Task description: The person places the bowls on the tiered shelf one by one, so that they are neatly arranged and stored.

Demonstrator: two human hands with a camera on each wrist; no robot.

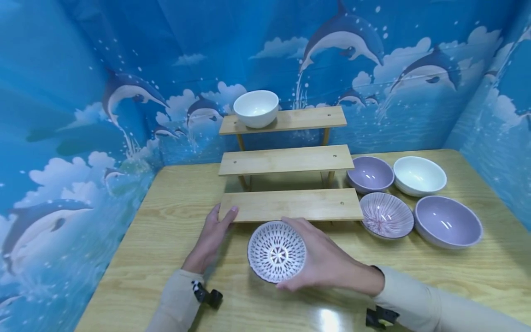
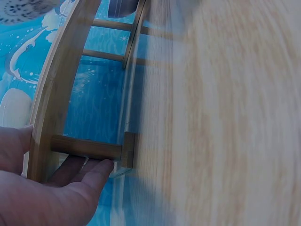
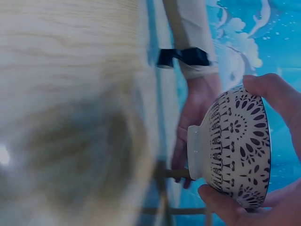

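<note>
My right hand point(image 1: 321, 258) grips a white bowl with a dark petal pattern point(image 1: 277, 251) by its rim and side, in front of the lowest shelf. The right wrist view has this patterned bowl point(image 3: 230, 148) tipped sideways, thumb and fingers at opposite edges. At the left end of the three-step wooden rack point(image 1: 290, 205), my left hand point(image 1: 210, 240) holds the lowest board, its thumb on top. Its fingers reach under the board by a round leg point(image 2: 87, 147) in the left wrist view. A white bowl point(image 1: 256, 109) stands on the top step.
Right of the rack sit a small purple bowl point(image 1: 370, 174), a pale white bowl point(image 1: 419, 176), a pink-streaked bowl point(image 1: 386, 216) and a larger purple bowl point(image 1: 448, 222). The wooden table point(image 1: 137, 258) is bordered by a blue dolphin-print backdrop point(image 1: 265, 60).
</note>
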